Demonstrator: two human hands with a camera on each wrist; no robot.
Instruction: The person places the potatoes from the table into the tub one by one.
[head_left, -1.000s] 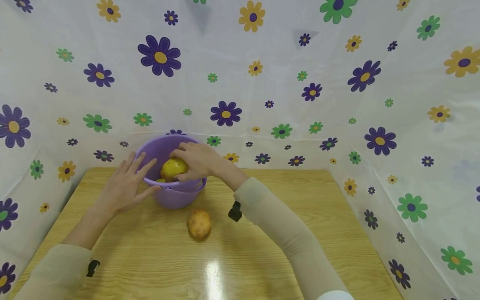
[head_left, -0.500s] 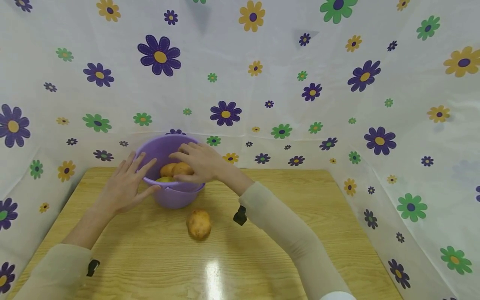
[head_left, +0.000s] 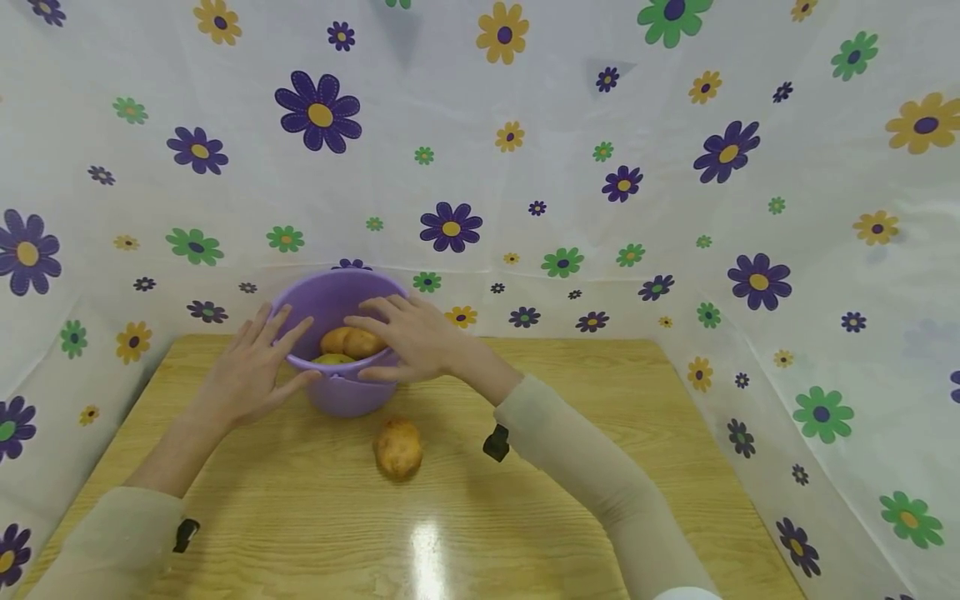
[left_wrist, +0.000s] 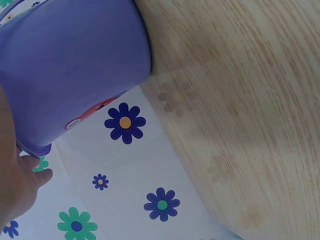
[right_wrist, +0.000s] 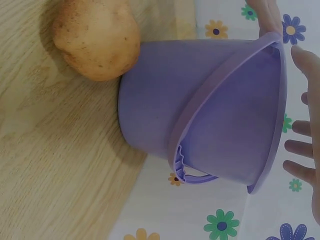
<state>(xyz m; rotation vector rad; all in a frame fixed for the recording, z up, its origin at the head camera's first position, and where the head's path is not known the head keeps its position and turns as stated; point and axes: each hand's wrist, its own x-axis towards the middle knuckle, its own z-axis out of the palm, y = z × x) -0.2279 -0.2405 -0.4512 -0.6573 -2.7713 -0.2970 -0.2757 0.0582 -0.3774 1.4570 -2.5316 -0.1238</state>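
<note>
A purple bucket (head_left: 341,400) stands upright at the back left of the table, its handle hanging down the near side. Inside lie brown potatoes (head_left: 347,342) and a yellow-green rounded thing (head_left: 332,359), partly hidden by the rim. My left hand (head_left: 243,379) rests at the bucket's left rim, fingers spread. My right hand (head_left: 420,337) is over the right side of the rim, fingers extended and apart, with nothing in its grasp; the right wrist view shows it just beyond the bucket's mouth. Another potato (head_left: 398,449) lies on the wood in front of the bucket.
The wood-grain table (head_left: 562,467) has a glossy reflection near its front. A white flower-print sheet (head_left: 480,167) hangs behind it and along both sides, close behind the bucket.
My right hand has let go of a potato inside the bucket and drawn back to the right, its fingers loosening. The left hand and the potato on the table have stayed put.
</note>
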